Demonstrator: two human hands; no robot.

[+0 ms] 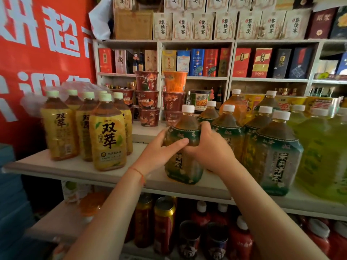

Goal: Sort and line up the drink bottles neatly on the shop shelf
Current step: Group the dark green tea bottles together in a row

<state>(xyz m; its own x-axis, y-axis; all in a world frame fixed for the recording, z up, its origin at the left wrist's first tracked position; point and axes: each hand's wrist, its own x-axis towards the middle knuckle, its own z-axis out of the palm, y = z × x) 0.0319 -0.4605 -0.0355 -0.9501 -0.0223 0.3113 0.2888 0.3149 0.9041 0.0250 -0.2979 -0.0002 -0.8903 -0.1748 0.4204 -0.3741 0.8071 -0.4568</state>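
Observation:
A white-capped tea bottle with a green flowered label stands on the white shelf board, near its front edge. My left hand wraps its left side and my right hand wraps its right side, both at the shoulder. To its right stand several bottles of the same green-label tea in rows. At the left end of the shelf is a cluster of yellow-label bottles with pale green caps. Pale green drink bottles fill the far right.
Stacked instant-noodle cups stand on a raised ledge behind the gap between the two bottle groups. Boxed goods fill the back wall shelves. Cans and red bottles sit on the lower shelf. A red banner hangs at left.

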